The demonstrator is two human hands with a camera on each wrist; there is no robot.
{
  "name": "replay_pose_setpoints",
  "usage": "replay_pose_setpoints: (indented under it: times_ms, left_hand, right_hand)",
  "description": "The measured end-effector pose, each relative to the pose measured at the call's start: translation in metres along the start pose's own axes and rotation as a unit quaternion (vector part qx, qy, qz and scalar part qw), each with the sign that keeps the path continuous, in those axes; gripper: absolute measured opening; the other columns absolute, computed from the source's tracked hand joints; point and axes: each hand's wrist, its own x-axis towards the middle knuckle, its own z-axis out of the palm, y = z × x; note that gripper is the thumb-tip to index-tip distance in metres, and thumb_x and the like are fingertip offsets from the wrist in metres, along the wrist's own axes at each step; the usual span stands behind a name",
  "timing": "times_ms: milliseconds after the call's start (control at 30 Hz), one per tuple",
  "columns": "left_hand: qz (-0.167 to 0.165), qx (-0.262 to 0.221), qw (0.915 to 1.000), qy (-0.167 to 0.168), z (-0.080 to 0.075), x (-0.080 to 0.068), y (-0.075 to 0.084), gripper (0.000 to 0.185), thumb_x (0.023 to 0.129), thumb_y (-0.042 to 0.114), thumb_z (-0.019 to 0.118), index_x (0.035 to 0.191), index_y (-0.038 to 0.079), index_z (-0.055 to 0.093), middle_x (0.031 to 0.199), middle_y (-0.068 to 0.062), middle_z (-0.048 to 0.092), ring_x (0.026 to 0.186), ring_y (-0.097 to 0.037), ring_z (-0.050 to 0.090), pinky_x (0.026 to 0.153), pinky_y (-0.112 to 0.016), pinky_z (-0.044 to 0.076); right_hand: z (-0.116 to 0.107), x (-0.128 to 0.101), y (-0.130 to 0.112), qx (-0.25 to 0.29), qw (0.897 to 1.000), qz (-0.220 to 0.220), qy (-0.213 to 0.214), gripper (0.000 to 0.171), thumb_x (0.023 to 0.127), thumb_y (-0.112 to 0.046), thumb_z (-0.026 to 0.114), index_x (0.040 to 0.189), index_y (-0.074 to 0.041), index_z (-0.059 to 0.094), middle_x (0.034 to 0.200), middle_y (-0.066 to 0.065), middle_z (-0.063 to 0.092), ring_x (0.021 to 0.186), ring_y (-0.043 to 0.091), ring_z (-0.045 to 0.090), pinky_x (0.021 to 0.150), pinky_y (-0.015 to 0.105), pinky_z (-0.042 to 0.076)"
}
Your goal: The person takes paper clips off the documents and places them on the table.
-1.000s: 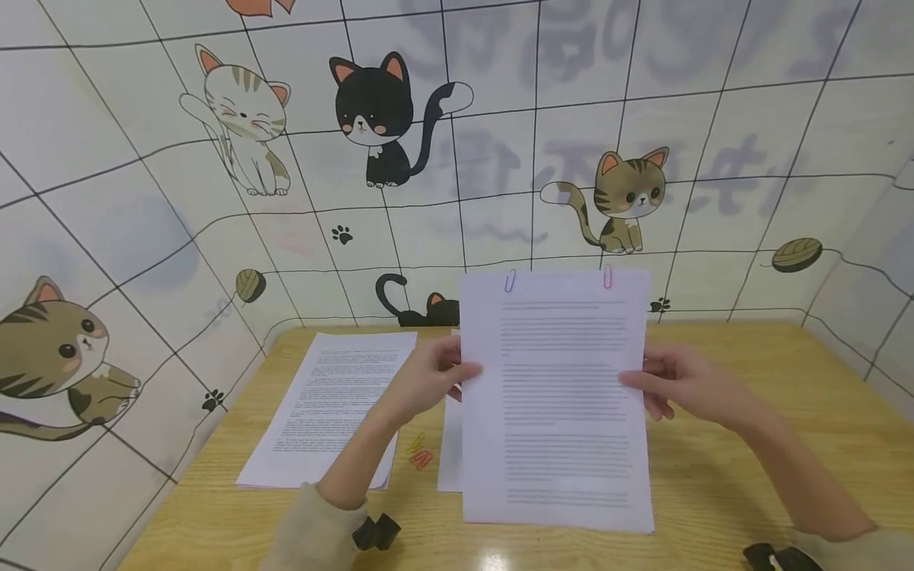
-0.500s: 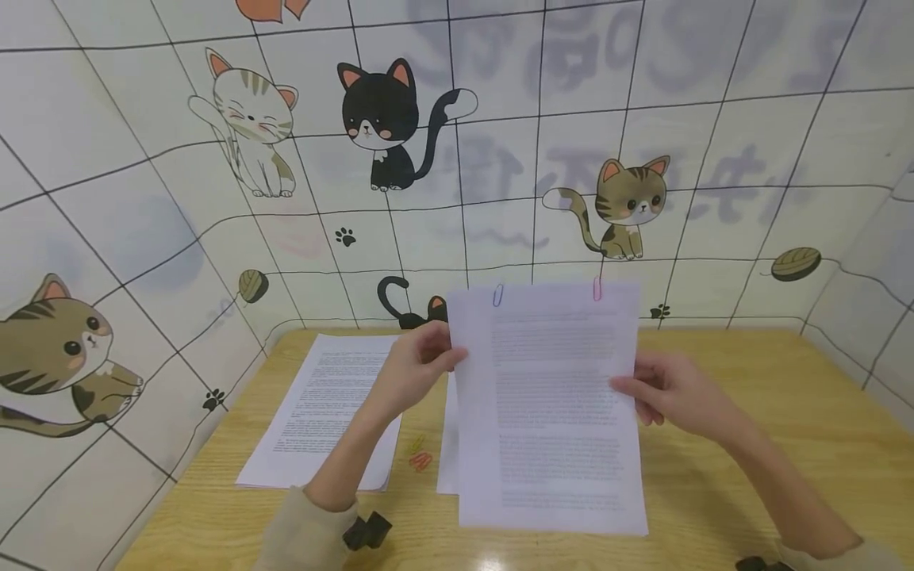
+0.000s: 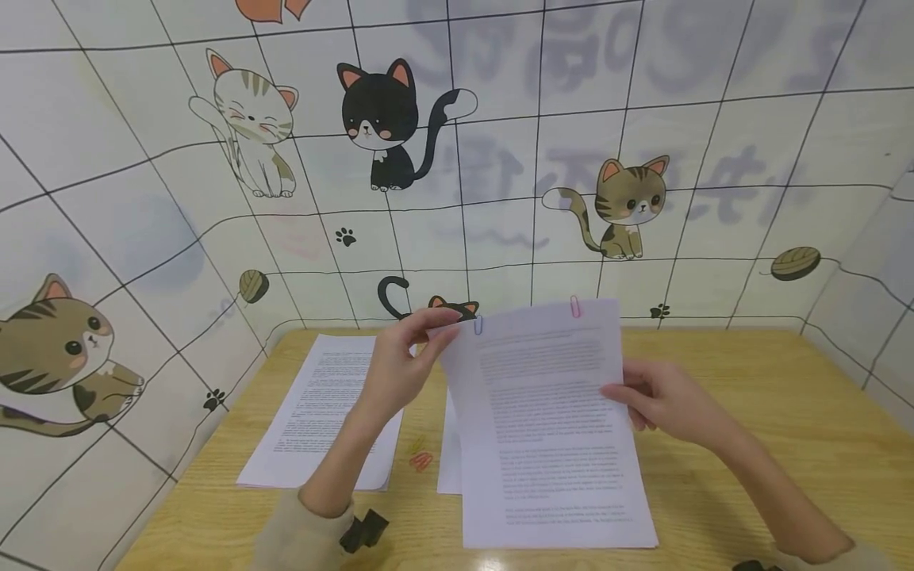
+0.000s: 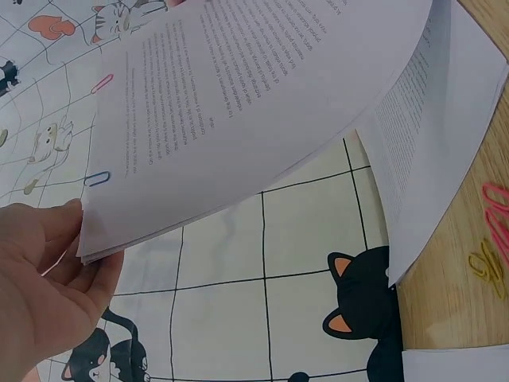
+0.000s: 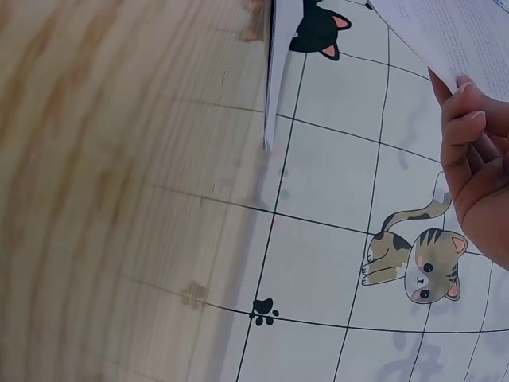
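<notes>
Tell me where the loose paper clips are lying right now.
In the head view, the loose paper clips lie on the wooden table, left of centre, in the gap between the left paper stack and the clipped sheets held in both hands.

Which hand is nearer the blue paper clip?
Left. The left hand pinches the sheets' top corner right beside the blue clip; the right hand holds the far side edge, lower down.

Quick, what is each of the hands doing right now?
Left hand: pinches the top left corner of the clipped paper stack.
Right hand: grips the stack's right edge, thumb on the front.
</notes>
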Motion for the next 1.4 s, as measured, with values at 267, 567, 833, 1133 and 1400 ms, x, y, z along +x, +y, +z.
replay_pose_setpoints:
  times_ms: [267, 567, 833, 1133, 1400]
  left_hand:
    - [0.067, 0.036, 0.9971, -0.009, 0.003, -0.002, 0.003, 0.014, 0.091, 0.0, 0.073, 0.105, 0.002, 0.073, 0.098, -0.004, 0.075, 0.088, -0.015, 0.07, 0.08, -0.027, 0.056]
    - [0.062, 0.044, 0.9969, -0.023, 0.011, -0.004, -0.001, 0.008, 0.092, 0.001, 0.073, 0.1, 0.003, 0.072, 0.094, -0.004, 0.073, 0.084, -0.012, 0.069, 0.076, -0.027, 0.057]
    - [0.057, 0.036, 0.9977, -0.005, 0.015, -0.006, -0.001, 0.005, 0.091, 0.002, 0.074, 0.095, 0.003, 0.072, 0.089, -0.003, 0.073, 0.078, -0.012, 0.069, 0.072, -0.027, 0.057]
    - [0.063, 0.008, 0.9973, 0.037, 0.02, -0.005, 0.0, 0.004, 0.09, 0.004, 0.076, 0.092, 0.002, 0.074, 0.085, -0.004, 0.073, 0.076, -0.015, 0.07, 0.07, -0.028, 0.056]
    - [0.053, -0.01, 0.9955, 0.079, 0.021, -0.006, 0.004, 0.005, 0.088, 0.006, 0.078, 0.091, 0.002, 0.075, 0.085, -0.003, 0.074, 0.077, -0.015, 0.07, 0.073, -0.025, 0.055]
  right_hand:
    - [0.003, -0.001, -0.006, -0.018, 1.0, -0.005, -0.004, 0.015, 0.098, -0.006, 0.066, 0.113, -0.006, 0.068, 0.061, -0.01, 0.056, 0.047, 0.004, 0.047, 0.039, 0.022, 0.034]
    - [0.003, -0.001, -0.007, -0.037, 0.999, 0.009, -0.002, 0.012, 0.097, -0.007, 0.066, 0.109, -0.008, 0.068, 0.058, -0.011, 0.052, 0.047, 0.004, 0.046, 0.04, 0.021, 0.033]
    - [0.003, -0.002, -0.004, -0.04, 0.999, 0.012, -0.003, 0.017, 0.097, -0.007, 0.067, 0.114, -0.007, 0.068, 0.06, -0.012, 0.053, 0.048, 0.004, 0.046, 0.041, 0.02, 0.031]
    - [0.002, -0.001, -0.005, -0.032, 0.999, 0.005, 0.0, 0.015, 0.097, -0.005, 0.066, 0.112, -0.006, 0.068, 0.063, -0.01, 0.057, 0.049, 0.003, 0.046, 0.042, 0.021, 0.035]
    - [0.004, 0.0, -0.006, -0.025, 1.0, -0.006, 0.003, 0.014, 0.097, -0.004, 0.067, 0.111, -0.006, 0.068, 0.069, -0.01, 0.062, 0.05, 0.003, 0.047, 0.042, 0.022, 0.038]
